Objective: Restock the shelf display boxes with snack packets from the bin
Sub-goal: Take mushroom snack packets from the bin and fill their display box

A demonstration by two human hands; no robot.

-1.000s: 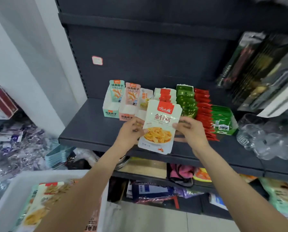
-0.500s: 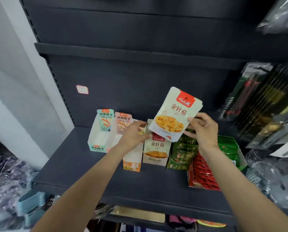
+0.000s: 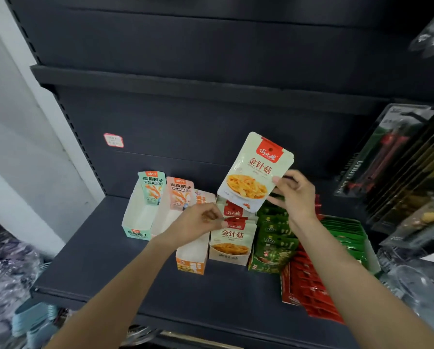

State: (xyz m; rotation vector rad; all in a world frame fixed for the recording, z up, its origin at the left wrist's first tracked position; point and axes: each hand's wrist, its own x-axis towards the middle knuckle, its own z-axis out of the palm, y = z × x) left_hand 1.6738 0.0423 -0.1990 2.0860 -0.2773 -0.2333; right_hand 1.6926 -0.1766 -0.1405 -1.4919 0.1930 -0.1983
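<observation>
My right hand (image 3: 296,197) holds a pale snack packet (image 3: 255,172) with a red label and a noodle picture. It is tilted, just above the back of the cream display box (image 3: 229,256). That box holds several matching packets (image 3: 232,233). My left hand (image 3: 201,220) reaches in from the left, its curled fingertips pinching the red top of the front packets. To the left stand a teal box (image 3: 138,222), a pink box (image 3: 165,217) and an orange box (image 3: 192,260), all looking hollow. The bin is out of view.
Green packets (image 3: 274,238), red packets (image 3: 309,280) and a green box (image 3: 349,238) fill the dark shelf (image 3: 110,268) to the right. Carded goods (image 3: 400,159) hang at far right above clear plastic packs (image 3: 412,285). Another shelf (image 3: 160,79) runs overhead.
The view rose from the bin to the shelf. Both hands held the packet low; my right hand lifted it over the cream box and my left let go and moved to the box's packets.
</observation>
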